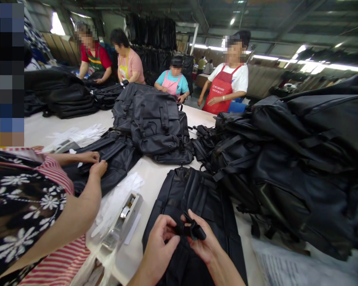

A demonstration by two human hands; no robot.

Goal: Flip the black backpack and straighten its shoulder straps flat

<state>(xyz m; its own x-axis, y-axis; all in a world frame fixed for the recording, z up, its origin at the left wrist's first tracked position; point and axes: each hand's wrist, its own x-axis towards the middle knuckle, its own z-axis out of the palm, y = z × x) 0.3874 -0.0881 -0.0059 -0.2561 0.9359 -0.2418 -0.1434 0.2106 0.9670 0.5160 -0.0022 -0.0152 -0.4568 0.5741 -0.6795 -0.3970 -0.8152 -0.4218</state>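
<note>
A black backpack [167, 190] lies in front of me on the pale table, its padded shoulder straps facing up. Above its lower half, my left hand [164, 236] pinches one end of a black strap [183, 229]. My right hand [204, 242] is closed around the bunched, folded part of that same strap, with the thumb on top. Whether a buckle sits inside the fold is too dark to make out. Left of the backpack stands a grey tape dispenser [122, 218].
A co-worker's hands [97, 163] handle another black backpack [119, 149] at the left. Black backpacks pile high at the right [301, 178] and centre [155, 119]. White paper strips [119, 198] lie by the dispenser, a plastic bag [295, 266] at lower right. Several people stand across the table.
</note>
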